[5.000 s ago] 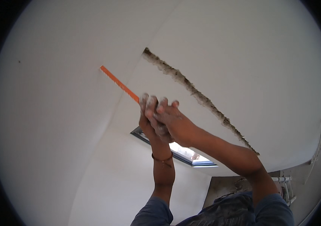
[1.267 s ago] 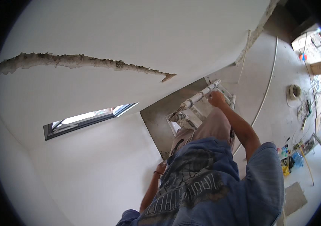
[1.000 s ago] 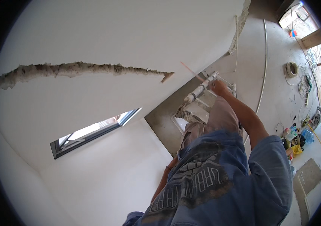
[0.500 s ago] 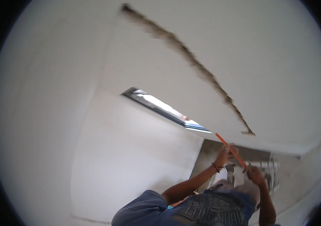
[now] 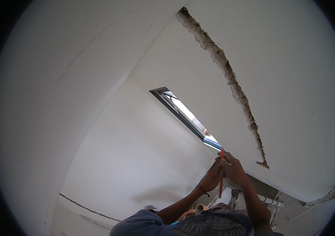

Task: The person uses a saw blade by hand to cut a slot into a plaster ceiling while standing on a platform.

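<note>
Left hand (image 5: 212,177) has room toward 9 o'clock till the wall (image 5: 132,141); right hand (image 5: 232,167) crowds 2, white frame (image 5: 272,201) blocks 4.

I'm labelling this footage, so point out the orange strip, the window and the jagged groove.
Orange strip (image 5: 222,153): head view, on its upper end.
Window (image 5: 188,114): head view, on its bright pane.
Jagged groove (image 5: 236,89): head view, midway along it.

Stick (image 5: 221,188) in right hand (image 5: 233,168)
</note>
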A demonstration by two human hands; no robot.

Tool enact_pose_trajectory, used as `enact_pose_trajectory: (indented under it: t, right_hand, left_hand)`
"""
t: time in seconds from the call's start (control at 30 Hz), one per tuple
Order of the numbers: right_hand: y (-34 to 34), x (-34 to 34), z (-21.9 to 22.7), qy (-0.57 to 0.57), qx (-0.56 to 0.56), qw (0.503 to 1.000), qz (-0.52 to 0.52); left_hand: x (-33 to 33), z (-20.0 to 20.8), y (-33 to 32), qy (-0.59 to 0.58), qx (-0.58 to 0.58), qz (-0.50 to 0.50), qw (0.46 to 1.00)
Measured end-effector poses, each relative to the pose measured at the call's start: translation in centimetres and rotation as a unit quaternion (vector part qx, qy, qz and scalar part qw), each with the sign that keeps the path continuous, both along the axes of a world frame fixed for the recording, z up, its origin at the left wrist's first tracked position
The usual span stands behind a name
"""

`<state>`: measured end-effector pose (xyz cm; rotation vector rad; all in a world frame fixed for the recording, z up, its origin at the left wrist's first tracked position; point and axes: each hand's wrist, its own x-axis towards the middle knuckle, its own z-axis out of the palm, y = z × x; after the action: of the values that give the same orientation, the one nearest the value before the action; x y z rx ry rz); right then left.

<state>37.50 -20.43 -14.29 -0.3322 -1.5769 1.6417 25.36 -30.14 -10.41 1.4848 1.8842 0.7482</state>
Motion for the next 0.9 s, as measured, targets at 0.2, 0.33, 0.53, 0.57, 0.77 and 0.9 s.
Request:
enact_pose_trajectory:
  t: [0.2, 0.33, 0.53, 0.57, 0.77, 0.9]
  right_hand:
    - [-0.9, -2.7, -1.3, 0.045, -0.089, 0.988, -0.115]
    - [0.9, -1.5, -1.0, 0.145, -0.204, 0.962, -0.106]
    - [1.5, -1.6, 0.6, 0.117, -0.176, 0.964, -0.16]
    - [1.2, -2.1, 0.5, 0.1, -0.169, 0.967, -0.16]
    - [-1.6, -6.6, -4.5, -0.008, -0.172, 0.974, -0.149]
    - [-3.9, -7.6, -6.0, -0.02, -0.268, 0.953, -0.143]
  left_hand:
    - [-2.2, -1.3, -0.2, 0.062, 0.095, -0.122, 0.986]
    - [-8.4, -4.1, -0.7, 0.056, 0.053, -0.142, 0.987]
    - [-14.9, -4.0, 1.4, -0.138, 0.058, -0.046, 0.988]
    - [-15.9, -4.1, 1.9, -0.167, 0.069, -0.032, 0.983]
    - [-21.4, -2.3, 7.5, 0.082, 0.299, 0.005, 0.951]
    - [-22.4, 8.5, 13.2, -0.14, 0.322, -0.109, 0.93]
